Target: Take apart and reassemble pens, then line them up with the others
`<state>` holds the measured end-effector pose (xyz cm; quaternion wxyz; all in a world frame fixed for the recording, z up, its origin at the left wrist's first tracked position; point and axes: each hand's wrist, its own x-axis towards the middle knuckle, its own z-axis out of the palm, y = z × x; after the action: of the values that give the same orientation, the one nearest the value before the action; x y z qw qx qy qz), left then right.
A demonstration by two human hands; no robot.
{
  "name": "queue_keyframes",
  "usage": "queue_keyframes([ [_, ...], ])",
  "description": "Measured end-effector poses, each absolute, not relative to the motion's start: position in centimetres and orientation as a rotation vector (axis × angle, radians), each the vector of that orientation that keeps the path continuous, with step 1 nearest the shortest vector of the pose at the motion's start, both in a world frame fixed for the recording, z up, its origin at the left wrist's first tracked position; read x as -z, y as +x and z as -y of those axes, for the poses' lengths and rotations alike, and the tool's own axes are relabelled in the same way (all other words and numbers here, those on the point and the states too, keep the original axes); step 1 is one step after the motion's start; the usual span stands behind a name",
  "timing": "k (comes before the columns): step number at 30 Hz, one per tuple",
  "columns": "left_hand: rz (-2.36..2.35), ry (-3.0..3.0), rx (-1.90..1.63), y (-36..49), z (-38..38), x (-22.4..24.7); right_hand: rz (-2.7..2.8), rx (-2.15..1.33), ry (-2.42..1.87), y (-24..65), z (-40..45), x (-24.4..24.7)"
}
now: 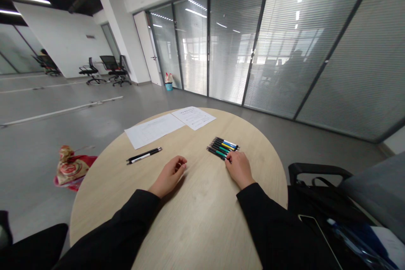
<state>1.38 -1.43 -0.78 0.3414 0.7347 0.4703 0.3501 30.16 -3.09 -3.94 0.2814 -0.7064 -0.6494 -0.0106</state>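
On the round wooden table (pixel 202 219), several pens (pixel 221 145) lie side by side in a row, black with white, blue, yellow and green parts. My right hand (pixel 239 169) is at their near right end, its fingertips pinched on the end of the nearest pen (pixel 215 153). The fingers partly cover that end. My left hand (pixel 169 176) rests on the tabletop left of the row, fingers loosely curled, thumb apart, holding nothing. Farther left lie two pens (pixel 144 156) close together, one dark and one with a white part.
Two printed paper sheets (pixel 155 130) lie at the table's far edge. A red and tan bag (pixel 71 166) is beyond the table's left side. On the right stands a black chair (pixel 319 168) with a phone (pixel 311 223) and a clear plastic package on it. Glass partitions (pixel 234 42) stand behind.
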Motion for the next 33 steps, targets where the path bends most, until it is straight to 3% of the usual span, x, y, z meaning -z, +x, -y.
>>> queue_keyframes([
  [7,-1.308,2.381,-0.856,-0.1,0.0,0.9,1.705,0.022,-1.828,29.5,3.5,3.4],
  [13,-1.680,2.673,-0.801,-4.0,-2.6,0.9,1.804,-0.013,-1.662,28.0,4.2,2.9],
  [20,-2.285,2.582,-0.326,-6.3,-3.0,-0.2,1.846,-0.036,-1.527,27.3,4.2,3.8],
  [33,-2.183,2.699,-0.164,-5.1,-2.2,-0.6,1.874,-0.077,-1.446,26.3,4.3,3.9],
])
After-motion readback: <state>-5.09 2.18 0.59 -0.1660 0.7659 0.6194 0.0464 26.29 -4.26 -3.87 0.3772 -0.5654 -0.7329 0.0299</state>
